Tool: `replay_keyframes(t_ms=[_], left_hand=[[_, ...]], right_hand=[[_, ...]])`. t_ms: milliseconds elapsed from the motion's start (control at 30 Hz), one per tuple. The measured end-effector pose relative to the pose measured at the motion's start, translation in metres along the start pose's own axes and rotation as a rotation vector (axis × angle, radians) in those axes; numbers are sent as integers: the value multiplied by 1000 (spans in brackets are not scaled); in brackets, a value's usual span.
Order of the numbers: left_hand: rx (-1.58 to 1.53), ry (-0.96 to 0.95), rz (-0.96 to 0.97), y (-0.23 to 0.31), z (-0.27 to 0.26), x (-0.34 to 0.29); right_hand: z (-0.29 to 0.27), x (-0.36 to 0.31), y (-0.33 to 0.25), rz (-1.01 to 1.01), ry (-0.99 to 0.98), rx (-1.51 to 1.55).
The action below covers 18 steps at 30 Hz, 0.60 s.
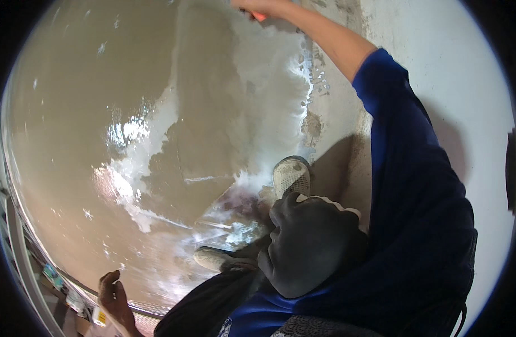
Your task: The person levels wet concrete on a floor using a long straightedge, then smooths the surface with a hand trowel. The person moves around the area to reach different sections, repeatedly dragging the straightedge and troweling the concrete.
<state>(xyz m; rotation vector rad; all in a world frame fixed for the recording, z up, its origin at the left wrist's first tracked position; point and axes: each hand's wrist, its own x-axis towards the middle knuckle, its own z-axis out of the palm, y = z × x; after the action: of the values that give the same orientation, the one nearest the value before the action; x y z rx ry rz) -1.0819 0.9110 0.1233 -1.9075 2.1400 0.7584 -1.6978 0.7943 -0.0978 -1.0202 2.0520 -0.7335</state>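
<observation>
My right arm reaches to the top edge of the head view. My right hand (264, 7) is closed around something with an orange part (259, 17), perhaps a handle; the rest lies out of view or behind the hand. Under it spreads a wet, shiny grey-brown floor (207, 95), with pale, milky patches and bright reflections. At the lower left, my left hand (116, 300) hangs with loosely bent fingers apart, and nothing shows in it. My two light-coloured shoes (292, 175) stand on the wet surface.
A pale wall (454, 73) runs along the right side, with a rough, stained strip (331, 95) at its foot. At the lower left are a metal rail (23, 253) and assorted items beyond it. My dark-clothed knee (314, 241) is bent in front of me.
</observation>
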Motion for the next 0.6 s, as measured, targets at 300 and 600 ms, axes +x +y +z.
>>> replay_keyframes(t_ms=[300, 600], left_hand=[[-26, 140, -38, -19, -6, -51], [-35, 218, -253, -60, -16, -89]], right_hand=[[149, -216, 27, 112, -855, -160], [214, -282, 33, 59, -757, 54]])
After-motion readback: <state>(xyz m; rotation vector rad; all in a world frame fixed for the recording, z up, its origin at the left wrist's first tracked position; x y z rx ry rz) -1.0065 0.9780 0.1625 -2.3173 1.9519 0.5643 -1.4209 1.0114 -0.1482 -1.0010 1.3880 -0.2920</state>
